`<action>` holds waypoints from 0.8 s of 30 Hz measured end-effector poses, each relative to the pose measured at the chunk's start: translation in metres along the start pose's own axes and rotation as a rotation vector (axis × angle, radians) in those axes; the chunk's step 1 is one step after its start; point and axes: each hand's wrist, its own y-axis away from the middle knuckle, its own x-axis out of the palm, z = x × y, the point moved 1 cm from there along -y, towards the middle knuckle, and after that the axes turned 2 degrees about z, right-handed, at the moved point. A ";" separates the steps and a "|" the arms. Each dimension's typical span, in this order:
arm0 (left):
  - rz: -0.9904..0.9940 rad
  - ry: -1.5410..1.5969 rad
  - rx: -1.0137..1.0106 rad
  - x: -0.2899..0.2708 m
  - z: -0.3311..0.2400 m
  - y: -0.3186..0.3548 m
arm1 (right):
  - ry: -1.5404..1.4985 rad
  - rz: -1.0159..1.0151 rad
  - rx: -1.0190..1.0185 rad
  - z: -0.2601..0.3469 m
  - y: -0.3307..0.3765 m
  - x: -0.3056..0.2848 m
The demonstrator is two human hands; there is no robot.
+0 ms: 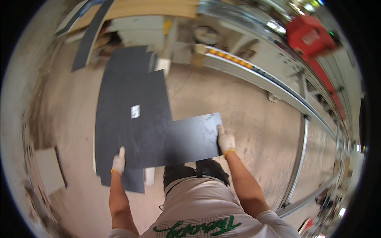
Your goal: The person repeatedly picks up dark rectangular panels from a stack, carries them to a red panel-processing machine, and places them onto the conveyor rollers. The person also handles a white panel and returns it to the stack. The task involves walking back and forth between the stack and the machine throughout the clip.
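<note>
A dark grey flat panel point(194, 137) stretches across in front of my body, its right part catching the light. My right hand point(226, 141), in a pale glove with a yellow cuff, grips its right edge. My left hand point(118, 162), gloved the same way, is closed at what looks like the panel's left end, with its fingers partly hidden. Beneath and beyond lies a stack of larger dark panels point(119, 87) with uneven edges. A small white label point(135, 111) sits on the stack's top face. The border between the held panel and the stack is hard to make out.
On the right runs a long machine frame with a metal rail point(258, 77) and orange rollers; a red machine unit point(309, 36) is at its far end. A wooden table point(154, 8) stands at the back. One narrow dark strip point(90, 39) leans there. A pale board point(49, 168) lies left.
</note>
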 end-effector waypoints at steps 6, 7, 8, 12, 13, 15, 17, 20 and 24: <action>-0.120 0.075 0.206 0.050 -0.007 0.027 | -0.090 -0.148 -0.138 -0.002 0.012 -0.072; -0.131 0.145 0.301 0.058 -0.017 0.035 | -0.121 -0.165 -0.084 -0.010 0.012 -0.085; -0.090 0.226 0.337 0.065 -0.031 0.043 | -0.175 -0.231 -0.130 -0.019 0.013 -0.100; -0.123 0.055 0.440 0.058 -0.119 0.074 | -0.328 -0.386 -0.099 -0.056 0.008 -0.166; -0.106 0.046 0.524 0.062 -0.151 0.083 | -0.383 -0.439 -0.102 -0.065 0.000 -0.186; -0.133 -0.009 0.671 0.068 -0.222 0.098 | -0.450 -0.496 -0.124 -0.076 -0.021 -0.225; -0.095 -0.053 0.784 0.080 -0.297 0.109 | -0.420 -0.522 -0.017 -0.086 -0.053 -0.265; -0.074 -0.223 0.762 0.112 -0.399 0.113 | -0.436 -0.546 -0.013 -0.104 -0.112 -0.322; -0.117 -0.409 0.963 0.177 -0.513 0.100 | -0.540 -0.551 -0.062 -0.132 -0.189 -0.376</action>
